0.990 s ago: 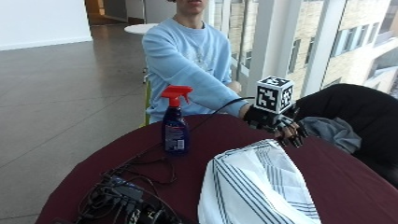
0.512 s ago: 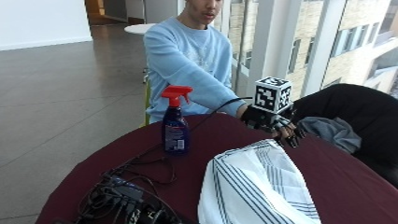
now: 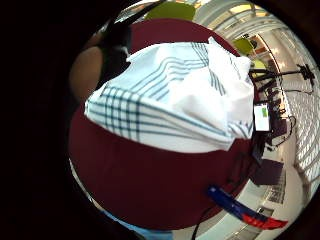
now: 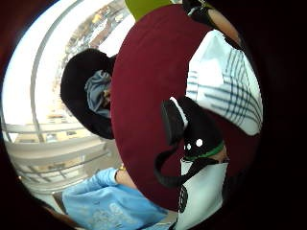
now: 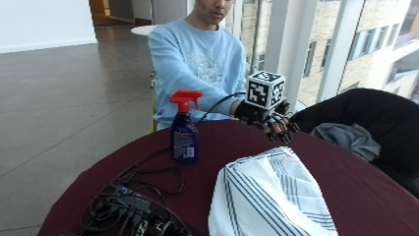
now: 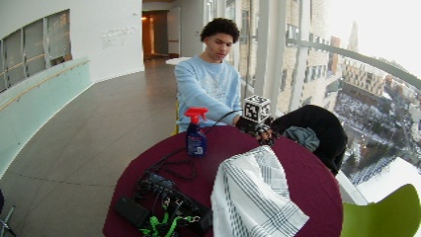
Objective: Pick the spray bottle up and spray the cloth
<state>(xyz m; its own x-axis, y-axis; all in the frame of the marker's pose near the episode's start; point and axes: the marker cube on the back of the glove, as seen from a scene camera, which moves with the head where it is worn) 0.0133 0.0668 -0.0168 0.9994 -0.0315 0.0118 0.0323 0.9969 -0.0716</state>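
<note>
So far nothing is grasped: the gloved right hand [image 5: 272,123] hangs just above the table [image 5: 216,142] at the far edge, fingers [image 5: 283,135] drooping, relaxed and apart, holding nothing.

Spray bottle [image 5: 184,129] stands upright on the table, well off to the hand's thumb side and apart from it. Its long axis is vertical; the red trigger head [image 5: 185,98] is on top, and the nozzle appears to point roughly toward the hand's side of the table, though I can't read it exactly. The little-finger palm view catches the bottle [image 3: 240,209] only at the table's rim, far from the palm.

Striped cloth [image 5: 268,196] lies heaped on the table on the palm's side of the hand, away from the person, near but not touching the fingers. It fills the little-finger palm view [image 3: 175,95].

Step in hand, as I judge it: the reach for the bottle. To do it well, carry the hand sideways across the table, wrap the neck under the red head with the index finger free for the trigger, and keep the bottle upright while lifting. Then turn the nozzle at the cloth before squeezing. Watch the cables [image 5: 131,196] lying beyond the bottle.
</note>
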